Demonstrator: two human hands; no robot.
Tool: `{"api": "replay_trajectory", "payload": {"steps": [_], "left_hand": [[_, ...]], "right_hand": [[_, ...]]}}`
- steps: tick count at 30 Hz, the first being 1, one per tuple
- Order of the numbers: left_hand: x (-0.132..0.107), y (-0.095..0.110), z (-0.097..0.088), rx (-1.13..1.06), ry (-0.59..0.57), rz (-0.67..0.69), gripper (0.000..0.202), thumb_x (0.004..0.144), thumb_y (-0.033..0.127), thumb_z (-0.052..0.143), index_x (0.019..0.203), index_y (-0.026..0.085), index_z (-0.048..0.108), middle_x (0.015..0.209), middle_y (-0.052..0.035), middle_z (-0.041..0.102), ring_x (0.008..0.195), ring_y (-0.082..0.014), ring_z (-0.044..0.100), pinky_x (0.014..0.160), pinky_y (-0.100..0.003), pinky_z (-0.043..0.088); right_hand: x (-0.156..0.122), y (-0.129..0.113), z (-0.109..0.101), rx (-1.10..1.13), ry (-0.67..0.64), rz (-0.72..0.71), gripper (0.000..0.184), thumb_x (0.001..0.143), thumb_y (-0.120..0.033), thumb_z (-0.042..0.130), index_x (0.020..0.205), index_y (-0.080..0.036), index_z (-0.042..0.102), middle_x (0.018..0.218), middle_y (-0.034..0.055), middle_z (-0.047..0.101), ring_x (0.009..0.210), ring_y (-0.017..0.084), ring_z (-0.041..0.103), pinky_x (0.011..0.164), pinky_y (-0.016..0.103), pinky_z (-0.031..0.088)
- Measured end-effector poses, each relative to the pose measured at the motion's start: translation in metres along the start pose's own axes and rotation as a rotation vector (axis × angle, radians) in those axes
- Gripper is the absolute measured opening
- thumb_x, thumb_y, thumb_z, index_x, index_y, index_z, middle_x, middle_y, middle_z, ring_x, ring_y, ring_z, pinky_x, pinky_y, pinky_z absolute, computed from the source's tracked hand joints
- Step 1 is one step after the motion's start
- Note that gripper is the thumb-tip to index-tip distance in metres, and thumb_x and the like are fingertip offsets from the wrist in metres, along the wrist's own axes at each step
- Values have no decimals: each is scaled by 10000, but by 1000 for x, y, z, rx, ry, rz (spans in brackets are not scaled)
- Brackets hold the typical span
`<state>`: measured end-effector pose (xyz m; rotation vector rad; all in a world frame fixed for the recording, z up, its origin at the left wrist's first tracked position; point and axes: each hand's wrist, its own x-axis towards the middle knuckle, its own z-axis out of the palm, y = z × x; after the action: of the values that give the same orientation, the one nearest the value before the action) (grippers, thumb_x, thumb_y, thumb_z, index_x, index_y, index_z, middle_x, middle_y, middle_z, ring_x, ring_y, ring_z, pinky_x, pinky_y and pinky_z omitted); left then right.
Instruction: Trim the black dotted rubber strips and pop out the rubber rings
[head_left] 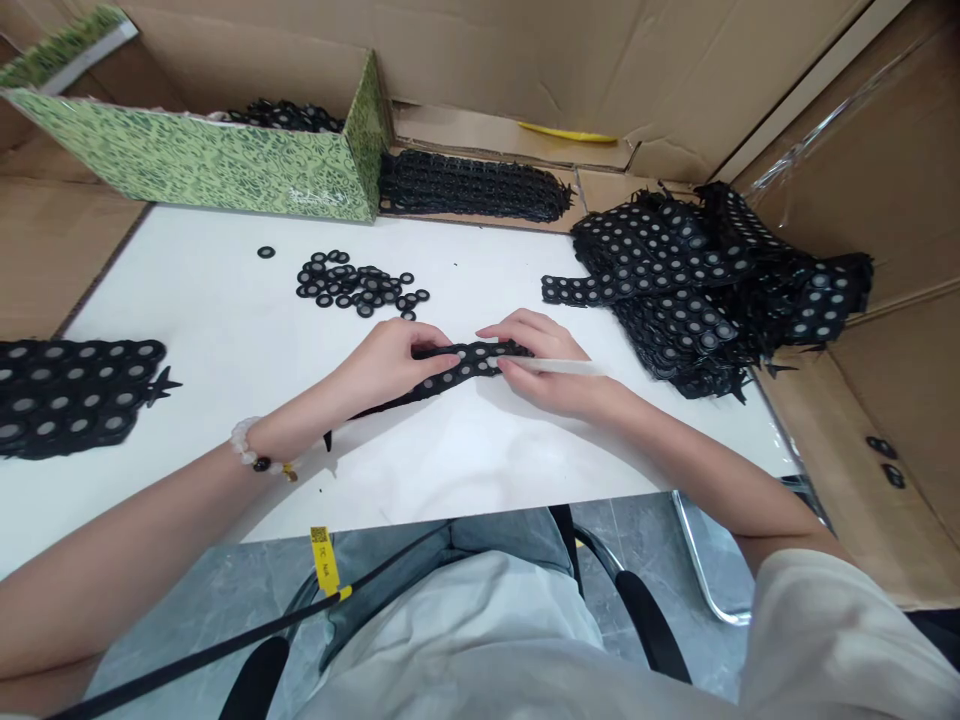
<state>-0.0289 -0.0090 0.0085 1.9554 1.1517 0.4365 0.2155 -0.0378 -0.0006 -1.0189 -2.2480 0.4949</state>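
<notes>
A black rubbery strip (444, 380) dotted with pale grey discs lies across the middle of the white table. My left hand (382, 368) pinches it between thumb and fingers, and its left end trails below that hand. At the right end, my right hand (546, 372) is closed with its fingers at the strip. A slim white stick (570, 367) lies along this hand, its tip by the thumb and the strip; part of the grip is hidden. Beyond my hands is a loose heap of small black rings (367, 285) with light centres.
A large pile of black dotted sheets (675, 280) fills the right side. Another dotted sheet (75, 392) lies at the left edge. Behind stand a green patterned box (225, 165) holding black pieces and a stack of black strips (472, 187). Cardboard walls (600, 60) enclose the table (487, 460).
</notes>
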Motion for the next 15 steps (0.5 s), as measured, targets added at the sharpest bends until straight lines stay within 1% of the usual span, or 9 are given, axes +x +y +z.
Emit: {"api": "replay_trajectory", "payload": {"steps": [3, 5, 7, 9, 10, 11, 13, 15], "left_hand": [[2, 0, -1, -16, 20, 16, 280, 819, 421, 640, 817, 168, 760, 763, -38, 757, 694, -186, 630, 651, -281, 443], [2, 0, 1, -10, 34, 33, 285, 826, 424, 631, 831, 171, 763, 766, -31, 759, 691, -184, 627, 645, -278, 435], [1, 0, 4, 12, 47, 53, 290, 842, 424, 620, 852, 174, 767, 781, -27, 765, 697, -186, 633, 650, -279, 433], [1, -1, 6, 42, 61, 74, 290, 862, 419, 611, 873, 177, 771, 808, -28, 773, 716, -193, 651, 666, -284, 435], [1, -3, 7, 56, 66, 86, 287, 872, 412, 607, 883, 177, 772, 824, -31, 777, 730, -197, 661, 677, -286, 438], [1, -4, 8, 68, 71, 100, 283, 883, 403, 601, 894, 177, 770, 840, -34, 779, 744, -200, 670, 687, -287, 441], [2, -8, 10, 90, 80, 139, 271, 906, 380, 588, 912, 176, 765, 868, -40, 781, 773, -201, 682, 708, -287, 447], [3, -11, 12, 122, 92, 189, 257, 925, 360, 581, 929, 179, 763, 894, -45, 781, 802, -200, 687, 732, -283, 454]], "right_hand": [[1, 1, -8, 8, -8, -6, 227, 887, -207, 598, 1083, -222, 711, 1056, 77, 706, 1004, 245, 667, 927, 415, 523], [2, 3, -16, -19, -16, -34, 189, 882, -232, 633, 1052, -220, 714, 1105, 88, 706, 1063, 257, 660, 961, 425, 512], [4, 6, -26, -31, -36, -59, 165, 880, -251, 651, 1028, -215, 714, 1139, 98, 706, 1087, 263, 655, 961, 421, 511], [5, 8, -36, -30, -65, -50, 101, 887, -257, 644, 949, -216, 712, 1065, 87, 725, 1010, 250, 669, 906, 398, 518], [6, 9, -39, -32, -67, -32, 75, 889, -262, 642, 885, -219, 704, 981, 74, 730, 937, 239, 672, 858, 384, 517], [7, 9, -40, -29, -58, -9, 93, 888, -270, 646, 820, -221, 688, 893, 60, 725, 860, 226, 666, 807, 371, 511], [7, 8, -38, 7, -18, 40, 157, 883, -284, 656, 739, -221, 655, 779, 43, 705, 757, 206, 645, 733, 351, 494], [6, 4, -29, 85, 21, 58, 155, 883, -286, 656, 743, -220, 655, 814, 47, 728, 772, 202, 666, 737, 346, 505]]}}
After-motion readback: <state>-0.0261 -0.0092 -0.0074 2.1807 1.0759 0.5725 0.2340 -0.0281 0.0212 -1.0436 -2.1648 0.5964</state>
